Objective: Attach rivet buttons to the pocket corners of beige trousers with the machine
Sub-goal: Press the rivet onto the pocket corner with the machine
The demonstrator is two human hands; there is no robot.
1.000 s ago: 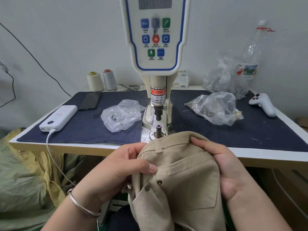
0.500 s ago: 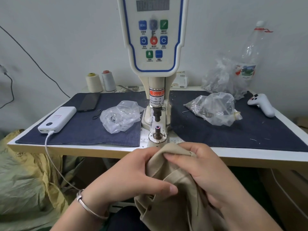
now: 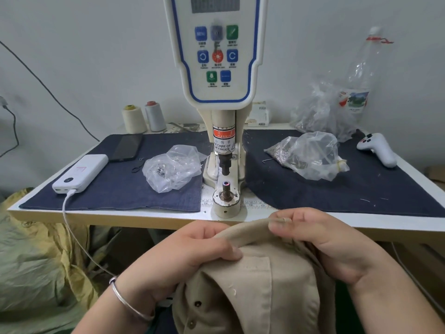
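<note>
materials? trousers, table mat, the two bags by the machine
Trousers: beige woven cloth, matte, likely cotton twill; it creases softly. Table mat: dark blue denim-like fabric, with a raw-looking edge. Both bags: thin clear plastic film, glossy and crinkled, contents showing through.

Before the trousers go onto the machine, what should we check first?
1. Both hands hold the trousers: ok, left hand and right hand grip the waistband.
2. Lower post is bare: ok.
3. Fingers away from the punch: ok.
4. Pocket corner sits over the post: not ok, the cloth is off the table.
5. Rivet loaded: cannot tell.
</note>
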